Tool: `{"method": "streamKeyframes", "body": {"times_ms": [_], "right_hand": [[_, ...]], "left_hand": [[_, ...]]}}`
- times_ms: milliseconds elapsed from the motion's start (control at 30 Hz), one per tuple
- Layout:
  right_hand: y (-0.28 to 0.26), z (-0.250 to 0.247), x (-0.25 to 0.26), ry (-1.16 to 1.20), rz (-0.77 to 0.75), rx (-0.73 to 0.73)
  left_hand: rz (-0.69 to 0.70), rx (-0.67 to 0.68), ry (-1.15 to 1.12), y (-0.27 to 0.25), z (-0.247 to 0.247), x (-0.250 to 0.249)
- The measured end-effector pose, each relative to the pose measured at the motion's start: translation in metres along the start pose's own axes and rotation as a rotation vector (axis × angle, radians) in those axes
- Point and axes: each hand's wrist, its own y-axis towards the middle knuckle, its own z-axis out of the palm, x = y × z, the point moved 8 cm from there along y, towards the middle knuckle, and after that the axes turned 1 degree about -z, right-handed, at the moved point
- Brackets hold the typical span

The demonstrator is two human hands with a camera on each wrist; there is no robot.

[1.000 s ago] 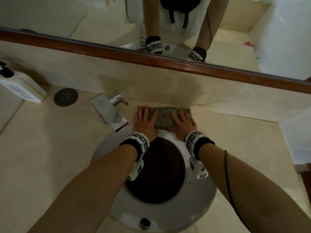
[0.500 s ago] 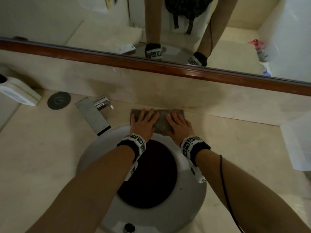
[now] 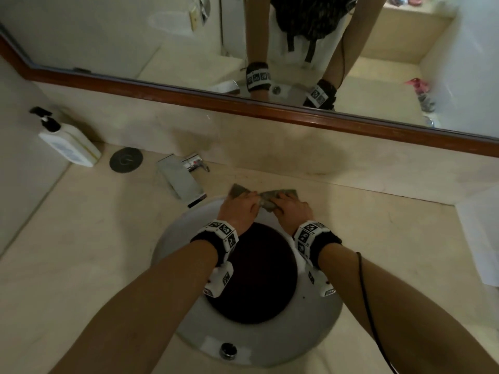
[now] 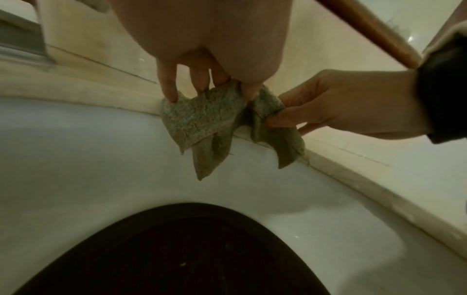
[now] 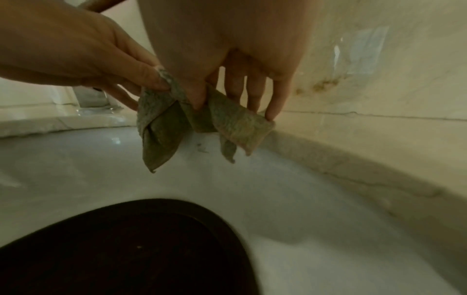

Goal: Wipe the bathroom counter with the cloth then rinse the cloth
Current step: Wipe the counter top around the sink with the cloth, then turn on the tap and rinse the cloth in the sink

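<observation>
A person leans over a round white sink (image 3: 318,317) set in a beige counter (image 3: 81,252). Both hands are close together at the sink's far rim, the left hand (image 3: 237,209) and right hand (image 3: 291,209) each pinching a grey-green cloth (image 4: 202,117), lifted so its corners hang over the basin. A chrome tap (image 3: 181,182) sits just left; a pump bottle (image 3: 67,141) stands at far left.

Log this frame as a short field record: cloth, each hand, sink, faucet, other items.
cloth: grey-green cloth, bunched, lifted over the basin's back rim
left hand: left hand pinches the cloth
right hand: right hand pinches the cloth
sink: white basin, dark centre
faucet: chrome faucet, no water visible
other: pump bottle at back left
</observation>
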Motion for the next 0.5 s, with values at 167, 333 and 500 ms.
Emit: {"method": "streamKeyframes", "body": {"times_ms": [167, 333, 500], "right_hand": [[-0.017, 0.013, 0.041, 0.231, 0.098, 0.068], [-0.029, 0.025, 0.103, 0.274, 0.134, 0.061], [-0.025, 0.031, 0.157, 0.419, 0.155, 0.086]], "left_hand": [[-0.023, -0.008, -0.238, -0.042, -0.012, 0.029], [-0.141, -0.015, -0.477, -0.074, -0.025, 0.079], [-0.215, -0.105, -0.572, -0.099, -0.067, 0.128]]}}
